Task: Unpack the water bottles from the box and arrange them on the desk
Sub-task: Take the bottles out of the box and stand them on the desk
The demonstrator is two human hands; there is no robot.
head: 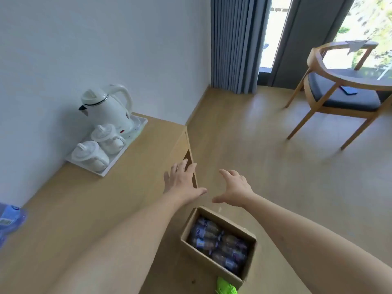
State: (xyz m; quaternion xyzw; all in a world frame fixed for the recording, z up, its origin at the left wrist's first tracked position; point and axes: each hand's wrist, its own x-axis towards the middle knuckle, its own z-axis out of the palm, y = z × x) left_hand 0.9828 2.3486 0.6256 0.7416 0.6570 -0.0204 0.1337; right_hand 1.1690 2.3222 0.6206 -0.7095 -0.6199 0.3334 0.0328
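An open cardboard box (pixel 250 237) stands on the floor beside the wooden desk (pixel 89 200). Several water bottles (pixel 218 244) with purple-blue labels lie inside it. Another bottle (pixel 9 219) shows partly at the desk's left edge. My left hand (pixel 182 181) reaches forward over the desk's right edge, fingers spread and holding nothing. My right hand (pixel 235 187) is stretched out above the floor past the box, fingers spread and empty. Both hands are well above and beyond the box.
A white tray (pixel 104 172) near the wall carries a white kettle (pixel 108 107) and two lidded cups (pixel 106 136). A wooden chair (pixel 343 96) stands at the right by grey curtains (pixel 235 43). Something bright green (pixel 226 287) lies by the box.
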